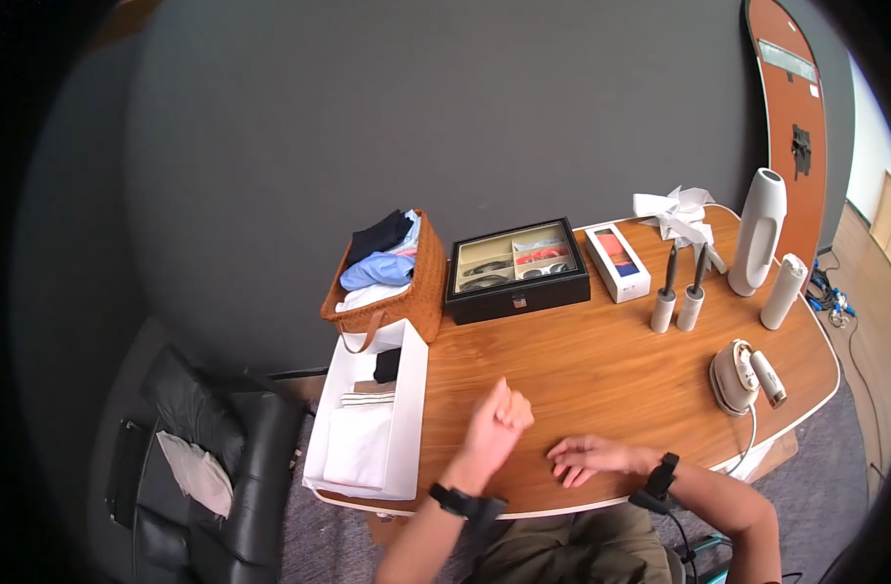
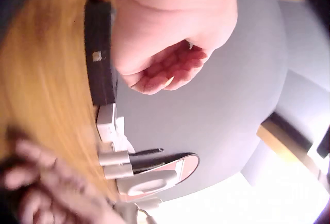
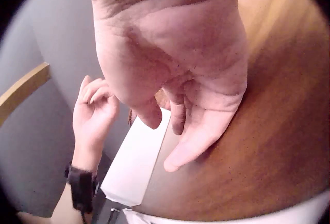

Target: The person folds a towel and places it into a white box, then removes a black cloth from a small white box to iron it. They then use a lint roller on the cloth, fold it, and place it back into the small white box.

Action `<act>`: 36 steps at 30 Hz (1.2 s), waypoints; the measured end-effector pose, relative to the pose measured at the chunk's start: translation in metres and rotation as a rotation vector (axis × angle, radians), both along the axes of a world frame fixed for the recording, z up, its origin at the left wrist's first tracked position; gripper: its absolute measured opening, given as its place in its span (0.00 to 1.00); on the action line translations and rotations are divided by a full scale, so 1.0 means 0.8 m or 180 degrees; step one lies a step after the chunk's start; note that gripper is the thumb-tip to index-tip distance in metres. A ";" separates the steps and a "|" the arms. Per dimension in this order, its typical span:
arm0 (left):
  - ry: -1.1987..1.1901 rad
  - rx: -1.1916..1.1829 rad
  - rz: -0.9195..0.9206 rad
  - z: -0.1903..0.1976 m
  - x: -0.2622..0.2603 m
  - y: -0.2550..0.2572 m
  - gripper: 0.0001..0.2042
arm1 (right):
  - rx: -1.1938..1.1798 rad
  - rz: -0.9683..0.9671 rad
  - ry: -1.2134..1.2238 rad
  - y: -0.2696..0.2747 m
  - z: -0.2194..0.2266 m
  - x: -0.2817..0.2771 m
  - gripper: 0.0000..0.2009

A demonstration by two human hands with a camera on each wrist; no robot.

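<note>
My left hand (image 1: 497,428) is raised over the front of the wooden table (image 1: 562,370), near the white box. Its fingers curl loosely toward the palm and hold nothing visible; the right wrist view also catches this left hand (image 3: 95,113) from the palm side. Low over the table's front edge, my right hand (image 1: 593,457) hangs with relaxed, partly bent fingers and nothing in them. To the left stands the open white box (image 1: 413,409) holding folded white cloth (image 1: 356,448), a striped piece and a black one.
A woven basket (image 1: 428,282) of clothes stands behind the white box. Beside it are a black glasses case (image 1: 518,297) and a white box with a red item (image 1: 628,284). Rightward are two dark-handled brushes (image 1: 663,310), a tall white device (image 1: 757,238), a white cylinder (image 1: 784,292) and a corded appliance (image 1: 732,380).
</note>
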State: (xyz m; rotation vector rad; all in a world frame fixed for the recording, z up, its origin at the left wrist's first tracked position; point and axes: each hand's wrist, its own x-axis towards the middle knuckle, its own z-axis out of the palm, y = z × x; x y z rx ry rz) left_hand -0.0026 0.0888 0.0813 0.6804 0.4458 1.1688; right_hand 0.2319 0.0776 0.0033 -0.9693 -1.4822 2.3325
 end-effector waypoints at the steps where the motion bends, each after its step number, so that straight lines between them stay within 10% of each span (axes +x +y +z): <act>1: -0.0339 -0.0110 -0.0137 -0.020 0.009 -0.016 0.27 | 0.0252 -0.0149 -0.0349 0.013 -0.006 0.007 0.18; 11: -0.0965 -0.0672 -0.0151 -0.117 -0.023 -0.091 0.28 | 0.4520 -0.1204 -0.2652 0.173 0.054 0.074 0.29; 19: -0.1521 -0.1137 -0.0048 -0.152 -0.031 -0.110 0.28 | 0.4656 -0.2098 -0.3616 0.271 0.087 0.060 0.44; 36: -0.1751 -0.1119 -0.0429 -0.154 -0.034 -0.112 0.26 | 0.2917 -0.1659 -0.4964 0.365 0.026 0.100 0.50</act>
